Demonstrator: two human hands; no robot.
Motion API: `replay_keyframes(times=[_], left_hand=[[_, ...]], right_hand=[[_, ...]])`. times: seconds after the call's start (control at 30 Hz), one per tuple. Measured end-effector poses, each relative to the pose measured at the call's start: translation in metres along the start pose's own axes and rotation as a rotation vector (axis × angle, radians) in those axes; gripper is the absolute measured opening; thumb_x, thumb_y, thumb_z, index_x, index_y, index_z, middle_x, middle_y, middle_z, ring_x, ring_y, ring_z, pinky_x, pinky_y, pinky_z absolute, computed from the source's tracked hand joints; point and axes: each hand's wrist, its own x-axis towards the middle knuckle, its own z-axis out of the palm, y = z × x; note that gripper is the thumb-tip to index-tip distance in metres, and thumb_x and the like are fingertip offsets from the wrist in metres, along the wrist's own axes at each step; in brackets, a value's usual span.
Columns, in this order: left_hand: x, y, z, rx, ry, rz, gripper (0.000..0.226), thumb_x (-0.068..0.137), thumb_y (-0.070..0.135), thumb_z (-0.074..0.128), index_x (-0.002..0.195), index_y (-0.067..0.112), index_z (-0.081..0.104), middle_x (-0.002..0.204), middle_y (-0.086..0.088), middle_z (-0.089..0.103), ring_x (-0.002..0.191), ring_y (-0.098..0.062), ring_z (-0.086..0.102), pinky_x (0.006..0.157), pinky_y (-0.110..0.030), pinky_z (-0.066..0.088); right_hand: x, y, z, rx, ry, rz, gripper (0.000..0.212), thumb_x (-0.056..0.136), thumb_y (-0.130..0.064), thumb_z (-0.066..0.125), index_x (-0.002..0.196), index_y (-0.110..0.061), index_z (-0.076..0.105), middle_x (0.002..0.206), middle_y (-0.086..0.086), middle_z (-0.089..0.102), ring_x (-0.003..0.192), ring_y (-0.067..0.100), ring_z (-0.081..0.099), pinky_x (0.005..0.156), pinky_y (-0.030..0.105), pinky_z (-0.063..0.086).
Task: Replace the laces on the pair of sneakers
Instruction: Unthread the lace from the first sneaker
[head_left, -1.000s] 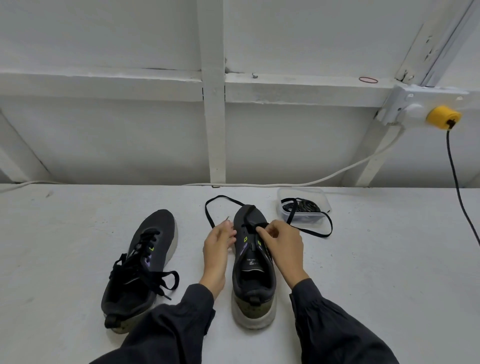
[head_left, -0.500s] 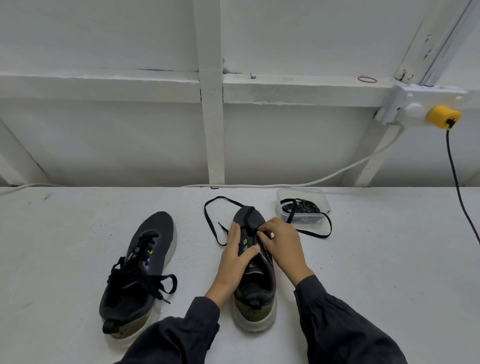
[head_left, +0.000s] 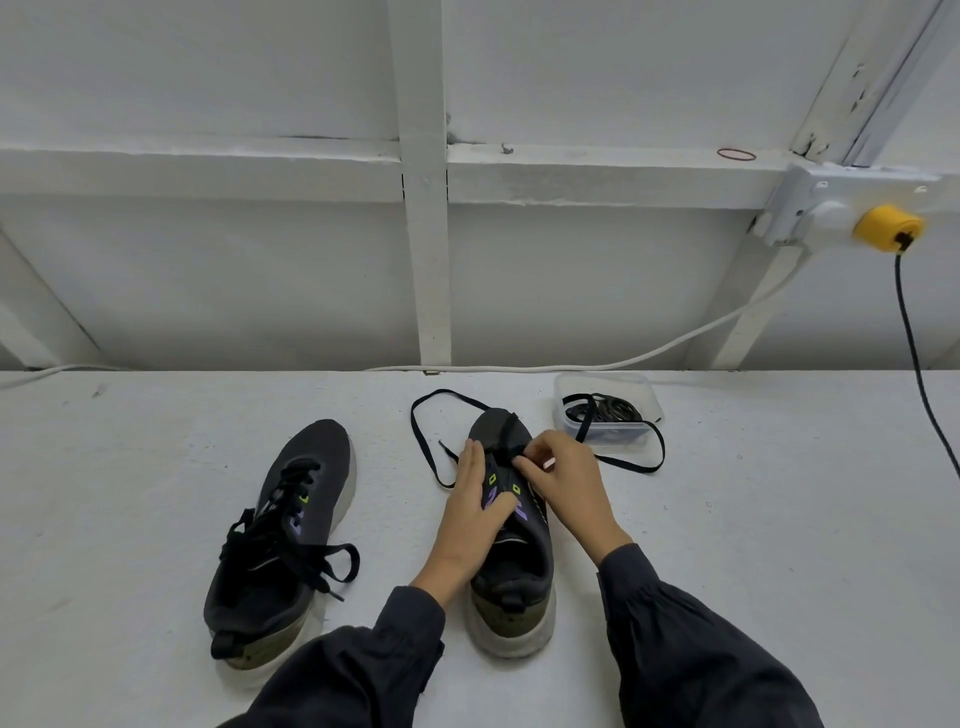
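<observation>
Two dark sneakers stand on the white table. The left sneaker (head_left: 291, 525) is laced with a loosely tied black lace. The right sneaker (head_left: 514, 566) lies between my hands. A black lace (head_left: 423, 447) runs through its front eyelets and loops out to both sides. My left hand (head_left: 475, 509) lies flat on the shoe's left side and tongue, fingers straight. My right hand (head_left: 563, 480) pinches the lace at the eyelets near the toe. What lies under my fingers is hidden.
A clear plastic tub (head_left: 605, 410) with several coiled black laces stands just behind the right sneaker. A white cable (head_left: 623, 358) runs along the wall's foot. A black cord (head_left: 914, 353) hangs from a yellow plug (head_left: 888, 228) at the right.
My left hand let go of the lace end at the shoe's left and came to rest flat on the sneaker. The right hand stayed at the front eyelets.
</observation>
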Motion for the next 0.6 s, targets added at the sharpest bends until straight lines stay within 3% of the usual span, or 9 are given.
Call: replay_keyframes(times=[0.2, 0.37, 0.47, 0.6], left_hand=[[0.0, 0.0, 0.0, 0.05, -0.004, 0.038, 0.072, 0.098, 0.01, 0.052, 0.155, 0.02, 0.009, 0.163, 0.007, 0.005, 0.141, 0.005, 0.002, 0.11, -0.009, 0.006], [-0.001, 0.002, -0.001, 0.048, -0.005, 0.034, 0.073, 0.097, 0.012, 0.052, 0.155, 0.022, 0.01, 0.163, 0.008, 0.006, 0.146, 0.001, 0.004, 0.114, -0.015, 0.009], [-0.003, 0.004, -0.002, 0.045, -0.01, 0.024, 0.074, 0.097, 0.014, 0.053, 0.156, 0.021, 0.009, 0.163, 0.008, 0.007, 0.149, -0.005, 0.006, 0.12, -0.023, 0.012], [-0.005, 0.008, -0.004, 0.037, -0.014, 0.014, 0.078, 0.092, 0.024, 0.057, 0.155, 0.021, 0.012, 0.163, 0.005, 0.01, 0.15, -0.01, 0.011, 0.122, -0.036, 0.018]], right_hand=[[0.001, 0.0, -0.001, -0.097, -0.039, -0.015, 0.01, 0.088, -0.018, 0.068, 0.084, -0.01, 0.071, 0.09, 0.004, 0.064, 0.084, 0.019, 0.06, 0.074, 0.032, 0.048], [0.006, -0.006, -0.005, -0.133, -0.068, -0.001, 0.009, 0.085, -0.018, 0.066, 0.087, -0.011, 0.07, 0.091, 0.002, 0.063, 0.083, 0.018, 0.06, 0.073, 0.033, 0.049], [0.008, -0.01, -0.006, -0.182, -0.095, -0.013, 0.005, 0.084, -0.018, 0.062, 0.082, -0.013, 0.065, 0.082, -0.001, 0.063, 0.078, 0.019, 0.059, 0.065, 0.032, 0.045], [0.017, -0.013, -0.007, -0.252, -0.055, -0.027, 0.009, 0.089, -0.018, 0.053, 0.088, -0.009, 0.054, 0.073, 0.007, 0.064, 0.068, 0.028, 0.058, 0.058, 0.035, 0.037]])
